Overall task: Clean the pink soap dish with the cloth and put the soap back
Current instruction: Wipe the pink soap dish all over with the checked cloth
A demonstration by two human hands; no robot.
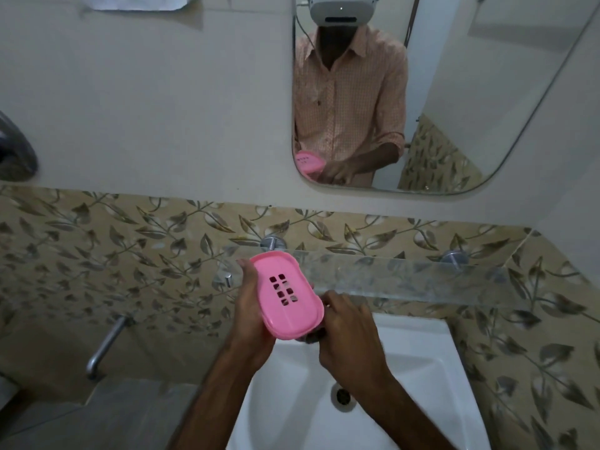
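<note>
Looking down over a white washbasin (406, 368) set against a wall of beige tiles (97, 254) printed with grey leaves.

Above the back edge of the basin, lifted clear of it: a pink soap dish (302, 319), oval, tilted with its far end up and its inside facing the camera. Pierced near the middle by two short columns of small drain slots.

Gripped along its left side and underside by the left hand (250, 306), thumb hooked over the far left rim, fingers wrapped out of sight beneath.

Right hand (350, 336) touching the dish's near right end, knuckles up, fingers curled inward. Under those fingers, a small dark shape (313, 337). Cannot tell what it is, nor whether the hand pinches it or the dish itself.

Below the hands, in the bowl of the basin, a round drain hole (341, 396).

Just behind the dish, along the wall, a clear glass shelf (406, 280) on two round metal mounts.

To the left of the basin, a bent metal pipe (107, 345) coming out of the tiles.

Higher up on the plain wall, a mirror (454, 92) with rounded corners. In it, a person in a peach checked shirt and a white headset, with the pink dish repeated at the lower left corner of the glass.
</note>
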